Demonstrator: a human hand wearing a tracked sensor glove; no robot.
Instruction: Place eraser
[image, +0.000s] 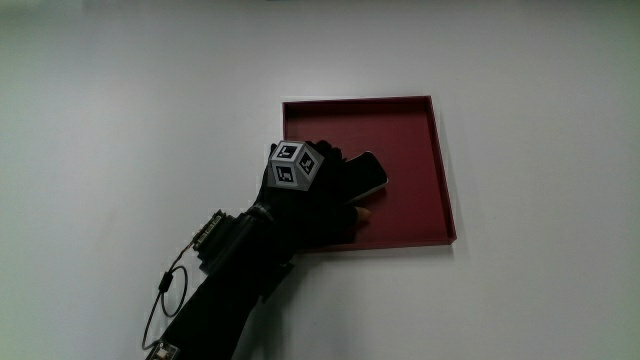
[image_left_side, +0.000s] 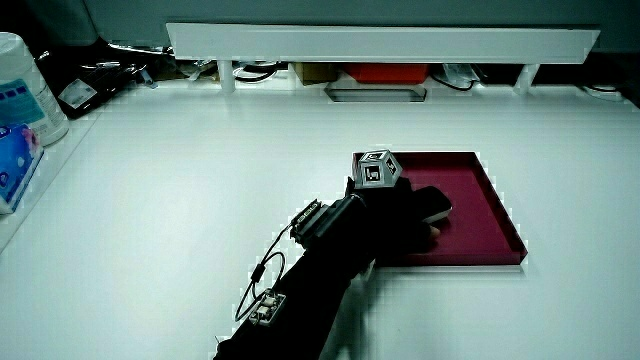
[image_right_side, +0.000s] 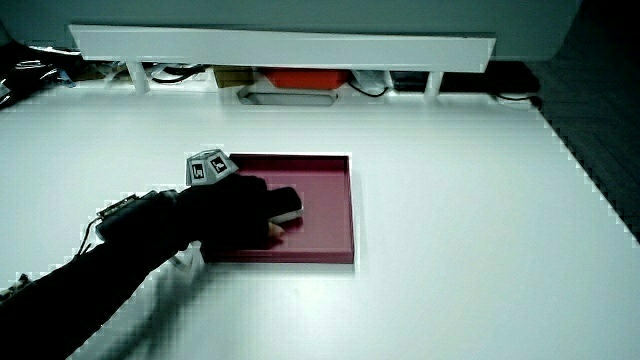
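main view: the hand (image: 318, 195) reaches over the red tray's (image: 440, 170) edge nearest the person, fingers clamped on the eraser (image: 368, 175), held low inside the tray on the desk (image: 120, 110).

A plain white table (image_left_side: 200, 200) fills all three views, evenly lit and without hard shadows. Along the edge farthest from the person runs a low white partition (image_left_side: 380, 40) on short legs (image_left_side: 227, 76) — in both side views cables and a red box (image_left_side: 385, 72) show in the gap under it. At one side edge of the table stands a white canister (image_left_side: 25, 85) beside a blue packet (image_left_side: 15, 165); in a side view dark floor (image_right_side: 600, 120) shows past the table's corner.
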